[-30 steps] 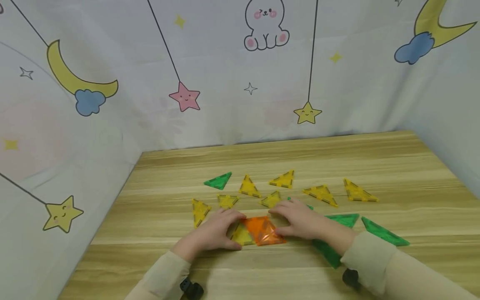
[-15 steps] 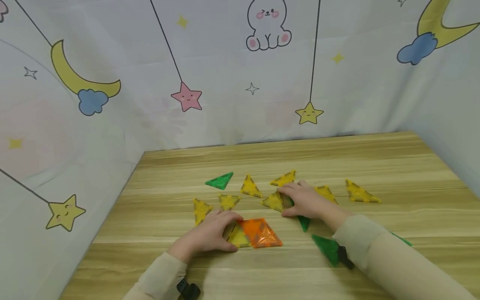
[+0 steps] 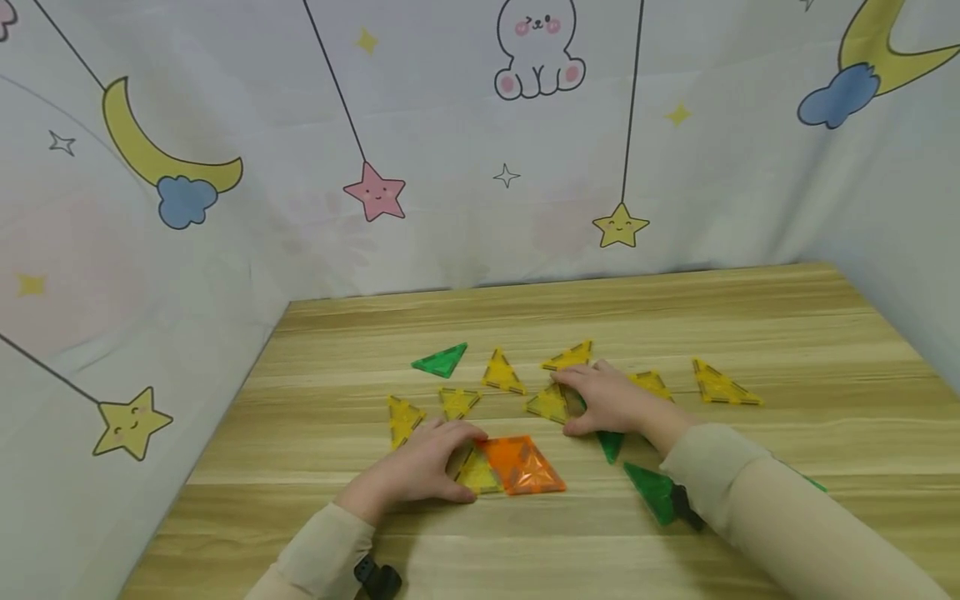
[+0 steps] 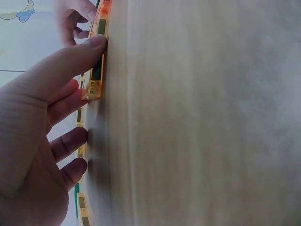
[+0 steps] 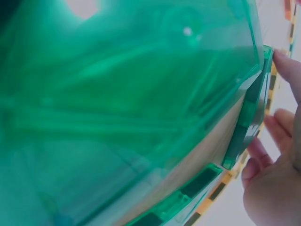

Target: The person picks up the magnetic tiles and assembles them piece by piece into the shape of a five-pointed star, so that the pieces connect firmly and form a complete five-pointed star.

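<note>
Progress looks early to us: only 2 flat pieces lie joined near the front of the wooden table (image 3: 750, 317), an orange translucent plastic diamond tile (image 3: 522, 465) with a yellow translucent plastic triangle tile (image 3: 477, 472) touching its left edge. Our left hand (image 3: 420, 463) holds that pair in place, thumb and fingers curled round the yellow piece, the thumb pressed to the orange edge in the left wrist view.

Our right hand (image 3: 611, 402) rests farther back, fingers bent over a green translucent triangle tile (image 3: 609, 444) whose tip pokes out beneath the palm, fingertips touching a second yellow triangle tile (image 3: 547, 403). We cannot tell which of the 2 it is gripping.

Left loose, we judge, are about 6 more yellow triangles scattered behind the hands, a small green triangle (image 3: 441, 361) at the back left, and another green triangle (image 3: 652, 492) beside the right sleeve. The right forearm hides part of the green pieces. A cartoon-printed cloth backdrop (image 3: 375, 192) encloses the table.
</note>
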`<control>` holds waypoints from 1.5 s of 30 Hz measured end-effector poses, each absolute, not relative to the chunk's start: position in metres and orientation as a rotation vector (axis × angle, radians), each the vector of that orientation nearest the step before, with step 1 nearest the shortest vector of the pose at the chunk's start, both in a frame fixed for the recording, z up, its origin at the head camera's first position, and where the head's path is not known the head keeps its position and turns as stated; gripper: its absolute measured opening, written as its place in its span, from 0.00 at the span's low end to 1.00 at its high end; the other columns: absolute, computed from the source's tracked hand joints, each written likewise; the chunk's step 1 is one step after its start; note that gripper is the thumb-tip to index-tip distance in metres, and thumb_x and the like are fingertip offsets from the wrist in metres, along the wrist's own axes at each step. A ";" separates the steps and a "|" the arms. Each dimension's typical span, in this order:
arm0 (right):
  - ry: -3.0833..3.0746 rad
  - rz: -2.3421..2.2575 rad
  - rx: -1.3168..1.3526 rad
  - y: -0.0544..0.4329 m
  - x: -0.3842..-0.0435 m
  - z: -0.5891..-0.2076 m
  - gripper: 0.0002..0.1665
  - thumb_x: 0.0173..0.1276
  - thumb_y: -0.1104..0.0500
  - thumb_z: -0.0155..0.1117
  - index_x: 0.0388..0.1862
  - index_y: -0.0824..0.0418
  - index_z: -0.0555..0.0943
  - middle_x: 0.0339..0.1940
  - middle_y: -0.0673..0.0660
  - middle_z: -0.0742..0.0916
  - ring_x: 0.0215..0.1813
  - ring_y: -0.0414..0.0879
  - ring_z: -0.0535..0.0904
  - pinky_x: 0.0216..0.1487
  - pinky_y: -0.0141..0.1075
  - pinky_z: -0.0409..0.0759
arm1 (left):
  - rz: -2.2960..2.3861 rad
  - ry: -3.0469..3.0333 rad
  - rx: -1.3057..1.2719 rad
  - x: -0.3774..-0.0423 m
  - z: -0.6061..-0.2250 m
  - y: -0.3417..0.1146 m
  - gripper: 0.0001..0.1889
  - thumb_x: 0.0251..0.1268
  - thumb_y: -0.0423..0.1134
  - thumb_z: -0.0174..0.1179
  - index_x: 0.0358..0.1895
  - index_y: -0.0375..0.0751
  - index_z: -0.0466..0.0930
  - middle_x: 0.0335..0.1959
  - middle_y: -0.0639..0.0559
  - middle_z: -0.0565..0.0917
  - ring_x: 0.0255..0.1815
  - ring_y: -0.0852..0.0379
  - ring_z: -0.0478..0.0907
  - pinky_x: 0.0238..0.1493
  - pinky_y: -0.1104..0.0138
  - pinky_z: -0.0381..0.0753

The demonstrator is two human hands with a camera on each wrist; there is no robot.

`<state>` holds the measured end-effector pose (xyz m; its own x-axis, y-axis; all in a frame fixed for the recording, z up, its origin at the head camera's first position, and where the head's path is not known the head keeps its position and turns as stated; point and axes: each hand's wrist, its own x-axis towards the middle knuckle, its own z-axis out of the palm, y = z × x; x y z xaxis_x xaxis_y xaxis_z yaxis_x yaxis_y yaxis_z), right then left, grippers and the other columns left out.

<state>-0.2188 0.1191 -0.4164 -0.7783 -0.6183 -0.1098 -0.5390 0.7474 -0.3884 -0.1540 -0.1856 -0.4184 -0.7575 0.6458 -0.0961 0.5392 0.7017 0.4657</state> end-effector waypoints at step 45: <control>2.712 -0.556 -1.271 0.124 -0.169 -0.414 0.37 0.49 0.41 0.71 0.52 0.62 0.76 0.46 0.51 0.74 0.45 0.44 0.70 0.49 0.42 0.73 | 0.560 2.687 0.953 -0.155 -0.418 -0.184 0.36 0.45 0.53 0.71 0.61 0.50 0.70 0.59 0.57 0.73 0.53 0.54 0.64 0.55 0.54 0.62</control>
